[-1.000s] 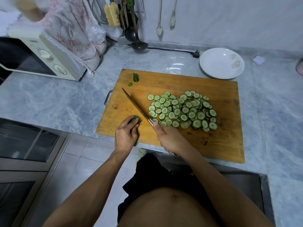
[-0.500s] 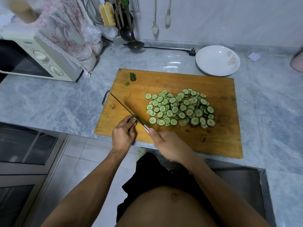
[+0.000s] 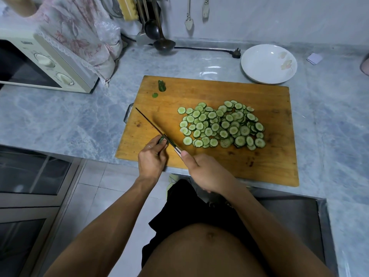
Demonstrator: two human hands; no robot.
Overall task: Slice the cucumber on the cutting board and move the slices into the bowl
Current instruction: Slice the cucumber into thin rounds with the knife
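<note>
A wooden cutting board lies on the marble counter. A heap of several thin cucumber slices covers its middle. My left hand pinches a small green cucumber end at the board's near left edge. My right hand grips the handle of a knife, whose blade runs up and left beside the cucumber end. A white bowl stands behind the board's far right corner. A cut stem end and a small green bit lie at the board's far left.
A cream microwave with a cloth cover stands at the left. Ladles hang on the back wall above a black power cord. A steel sink lies at the near right. A small paper lies far right.
The knife and both hands have shifted left toward the board's near left edge, away from the slice heap. The cucumber end is now pinched against the blade.
</note>
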